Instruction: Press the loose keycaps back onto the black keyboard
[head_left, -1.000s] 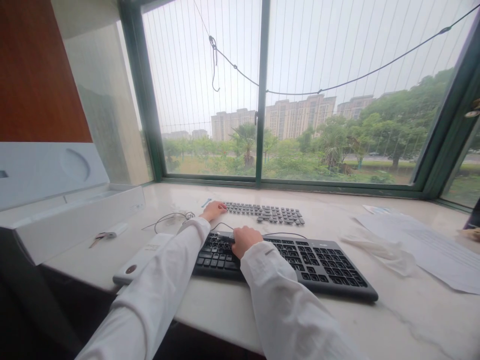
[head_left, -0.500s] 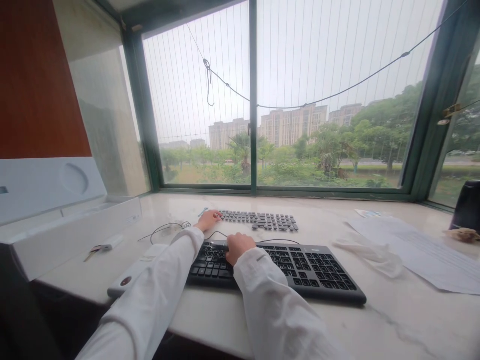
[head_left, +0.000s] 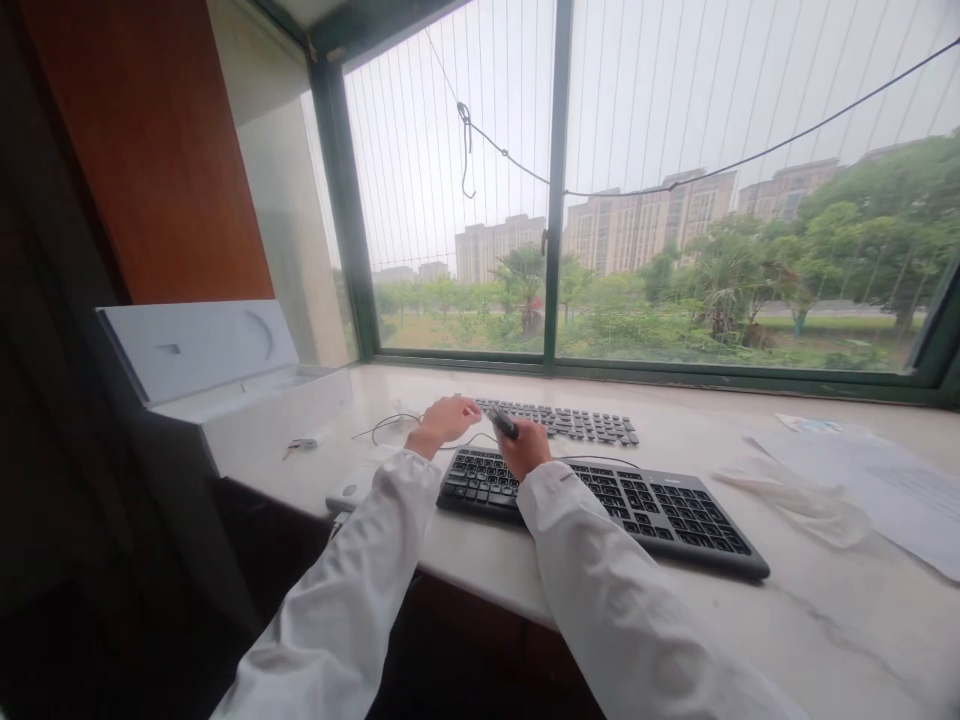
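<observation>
A black keyboard (head_left: 660, 510) lies in front of me, with caps gone from much of it, so dark sockets show. Behind it, loose keycaps (head_left: 592, 425) are set out in rows on the marble-look top. My right hand (head_left: 527, 449) is wrapped round a short black-handled tool (head_left: 503, 424), raised above the keyboard's back edge and pointing away to the left. My left hand (head_left: 442, 424) hovers by the left end of the keycap rows, its fingertips drawn together. Whatever may be between those fingertips is too small to make out.
An open white box (head_left: 270, 420) stands at the left, a small key-like item (head_left: 302, 444) near it. A thin cable (head_left: 390, 425) loops behind my left hand. Crumpled tissue (head_left: 802, 505) and paper sheets (head_left: 892, 490) lie right. A window (head_left: 551, 370) closes off the back.
My right hand has lifted off the keyboard, and the black-handled tool now shows in it. My left hand remains by the keycaps. The view has swung left.
</observation>
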